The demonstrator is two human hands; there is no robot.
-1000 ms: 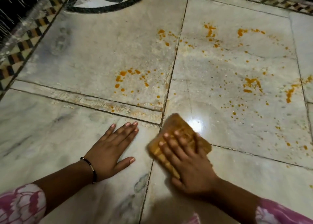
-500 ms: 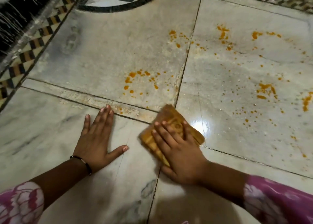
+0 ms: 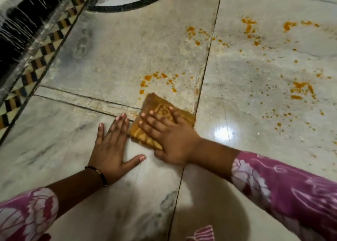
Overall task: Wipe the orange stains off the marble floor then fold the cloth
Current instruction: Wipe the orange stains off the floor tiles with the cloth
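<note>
A folded orange-brown patterned cloth (image 3: 156, 104) lies flat on the marble floor (image 3: 113, 58). My right hand (image 3: 169, 135) presses down on it with fingers spread, covering most of it. My left hand (image 3: 111, 146) rests flat on the floor just left of the cloth, fingers apart, holding nothing. Orange stains (image 3: 158, 78) sit on the tile just beyond the cloth's far edge. More orange stains (image 3: 300, 89) are scattered over the tile to the right, and others (image 3: 249, 24) lie farther back.
A checkered black-and-yellow border strip (image 3: 36, 58) runs diagonally along the left. A dark curved inlay (image 3: 135, 5) lies at the top. Grout lines cross under the cloth. A bright light reflection (image 3: 221, 132) shines on the wet tile to the right of my right hand.
My right hand has slid the cloth left and forward, up to the near orange stains. My left hand has turned its fingers forward and now lies close beside the cloth.
</note>
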